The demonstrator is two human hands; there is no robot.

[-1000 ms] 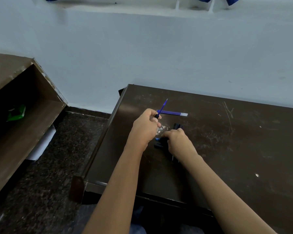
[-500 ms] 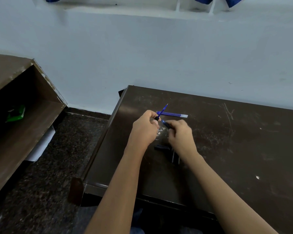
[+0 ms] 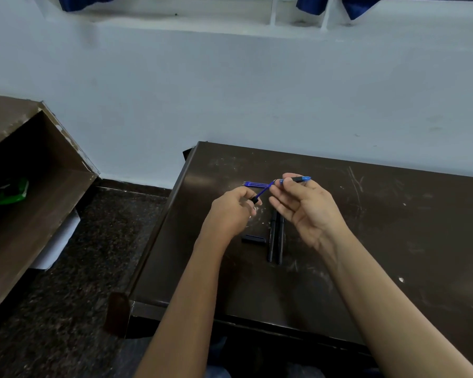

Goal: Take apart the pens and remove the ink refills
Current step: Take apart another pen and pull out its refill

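My left hand grips a pen barrel, mostly hidden in the fist, from whose black end a blue ink refill sticks out up and to the right. My right hand, palm up, pinches a blue tip piece with a black band between thumb and forefinger, at the refill's far end. Loose blue refills lie side by side on the dark brown table behind my hands. Two black pen barrels lie parallel under my right hand, a black cap beside them.
An open brown wooden cabinet lies tilted on the floor to the left, with a green packet inside. A pale wall stands just behind the table. The table's left edge drops to a dark speckled floor.
My right hand rose from the table, turned palm up and now pinches the blue tip piece at the refill's end. The black barrels and cap it covered are uncovered. My left hand keeps its grip.
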